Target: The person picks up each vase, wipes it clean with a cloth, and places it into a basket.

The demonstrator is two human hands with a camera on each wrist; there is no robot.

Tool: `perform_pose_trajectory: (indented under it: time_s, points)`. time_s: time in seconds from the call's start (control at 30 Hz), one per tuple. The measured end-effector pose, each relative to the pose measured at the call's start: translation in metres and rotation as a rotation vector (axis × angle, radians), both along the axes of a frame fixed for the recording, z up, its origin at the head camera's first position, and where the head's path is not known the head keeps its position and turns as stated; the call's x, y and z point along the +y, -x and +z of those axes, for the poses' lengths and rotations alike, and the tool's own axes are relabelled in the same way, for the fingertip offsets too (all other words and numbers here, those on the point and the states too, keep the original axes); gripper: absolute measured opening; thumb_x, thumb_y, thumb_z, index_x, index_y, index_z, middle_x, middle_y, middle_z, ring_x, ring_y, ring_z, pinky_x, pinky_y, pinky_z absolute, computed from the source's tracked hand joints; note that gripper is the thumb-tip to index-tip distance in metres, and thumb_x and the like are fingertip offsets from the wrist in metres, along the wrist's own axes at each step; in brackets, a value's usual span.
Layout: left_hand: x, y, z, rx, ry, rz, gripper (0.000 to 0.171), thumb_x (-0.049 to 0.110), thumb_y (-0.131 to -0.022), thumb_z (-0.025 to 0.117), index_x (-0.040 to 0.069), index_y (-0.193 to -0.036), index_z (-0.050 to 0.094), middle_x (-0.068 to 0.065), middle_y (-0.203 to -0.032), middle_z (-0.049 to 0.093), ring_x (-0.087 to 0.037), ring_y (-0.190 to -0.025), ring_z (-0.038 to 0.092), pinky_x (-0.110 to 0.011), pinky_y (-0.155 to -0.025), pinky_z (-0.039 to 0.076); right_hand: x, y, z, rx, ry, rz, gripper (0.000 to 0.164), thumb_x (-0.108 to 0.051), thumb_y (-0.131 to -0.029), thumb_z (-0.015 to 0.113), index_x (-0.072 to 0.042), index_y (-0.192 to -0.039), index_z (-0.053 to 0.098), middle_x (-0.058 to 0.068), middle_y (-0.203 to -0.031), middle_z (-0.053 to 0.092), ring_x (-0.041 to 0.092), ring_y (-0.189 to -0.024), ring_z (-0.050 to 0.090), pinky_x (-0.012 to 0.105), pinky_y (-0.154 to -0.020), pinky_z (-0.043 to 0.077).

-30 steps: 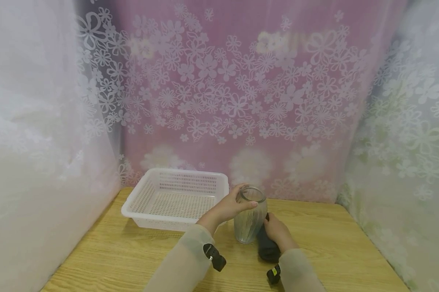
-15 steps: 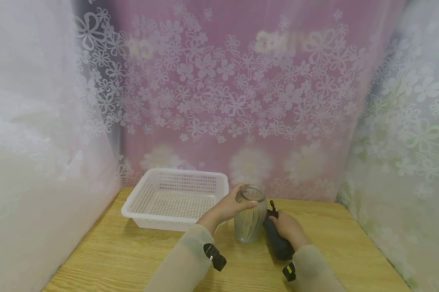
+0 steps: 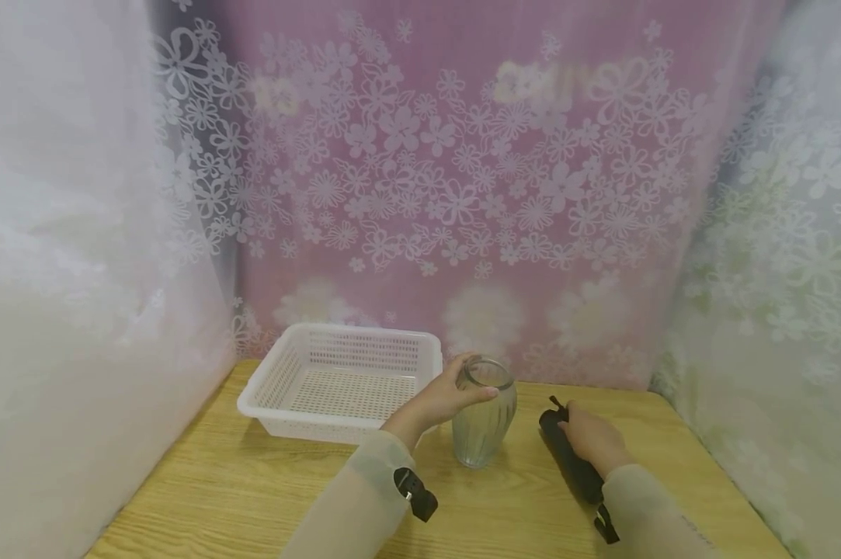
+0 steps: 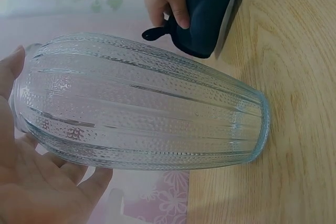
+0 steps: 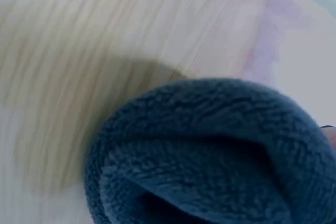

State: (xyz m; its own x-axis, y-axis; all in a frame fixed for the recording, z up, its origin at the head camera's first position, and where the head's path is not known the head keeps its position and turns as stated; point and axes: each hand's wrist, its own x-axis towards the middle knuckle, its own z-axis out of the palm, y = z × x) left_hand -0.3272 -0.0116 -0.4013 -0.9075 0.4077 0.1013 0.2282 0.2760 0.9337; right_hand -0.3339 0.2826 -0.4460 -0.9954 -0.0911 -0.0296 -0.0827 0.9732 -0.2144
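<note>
A ribbed clear glass vase (image 3: 485,435) stands upright on the table. My left hand (image 3: 430,404) holds it near the neck, thumb on the near side of the rim; the vase's body (image 4: 147,103) fills the left wrist view. To the right, my right hand (image 3: 595,439) grips a dark rolled towel (image 3: 572,466) near its far end, where a small loop sticks out. The right wrist view shows the towel's rolled end (image 5: 210,108) up close, with its plush layers, and almost none of the hand. Whether the towel touches the table I cannot tell.
Behind my left forearm, a white perforated plastic basket (image 3: 336,419) sits on the wood-grain table (image 3: 266,497), with nothing visible inside. A pink flowered curtain (image 3: 420,194) hangs along the back, and pale sheets (image 3: 64,272) close off both sides.
My right hand has moved right with the towel, away from the vase, leaving a gap between them. My left hand and the vase have stayed in place.
</note>
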Motion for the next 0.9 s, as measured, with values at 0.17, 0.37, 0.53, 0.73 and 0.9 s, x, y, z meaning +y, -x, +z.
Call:
perform_pose_trajectory:
  time_s: [0.17,0.37,0.53,0.73,0.9]
  points:
    - [0.001,-0.001,0.001,-0.006,-0.002,-0.002,0.075,0.062,-0.072,0.066,0.055,-0.133,0.024,0.006,-0.150,0.022,-0.023,-0.137,0.021,-0.053,-0.102,0.029,0.021,0.003,-0.001,0.035,-0.038,0.011,0.043,-0.020,-0.094,0.054,0.008,-0.124,0.040,0.020,-0.097,0.062,0.029,-0.073,0.061,0.042,-0.052,0.046]
    - [0.001,0.001,0.000,0.009,0.007,-0.006,0.077,0.064,-0.071,0.065,0.053,-0.134,0.023,0.006,-0.150,0.022,-0.023,-0.137,0.022,-0.054,-0.103,0.028,0.040,0.011,-0.010,0.123,-0.198,0.027,0.039,-0.017,-0.091,0.058,0.003,-0.121,0.045,0.021,-0.092,0.062,0.024,-0.058,0.057,0.042,-0.044,0.044]
    - [0.000,0.002,0.000,0.013,0.007,-0.004,0.076,0.064,-0.071,0.065,0.054,-0.134,0.023,0.008,-0.150,0.022,-0.022,-0.137,0.022,-0.052,-0.103,0.028,0.057,0.019,-0.016,0.250,-0.319,0.045,0.036,-0.012,-0.090,0.058,0.000,-0.123,0.048,0.026,-0.098,0.060,0.027,-0.054,0.055,0.038,-0.036,0.040]
    - [-0.001,-0.001,0.001,0.012,-0.002,-0.010,0.073,0.061,-0.073,0.066,0.053,-0.133,0.025,0.010,-0.149,0.023,-0.021,-0.137,0.022,-0.051,-0.104,0.028,0.076,0.025,-0.028,0.347,-0.342,0.042,0.028,-0.003,-0.091,0.053,0.000,-0.118,0.048,0.027,-0.094,0.058,0.035,-0.060,0.056,0.038,-0.034,0.038]
    - [-0.001,0.000,0.002,0.014,0.005,-0.012,0.073,0.062,-0.073,0.065,0.053,-0.133,0.025,0.010,-0.149,0.023,-0.021,-0.137,0.022,-0.051,-0.103,0.029,0.077,0.025,-0.034,0.400,-0.317,0.052,0.017,-0.008,-0.088,0.059,-0.001,-0.101,0.053,0.021,-0.080,0.058,0.032,-0.055,0.054,0.041,-0.037,0.039]
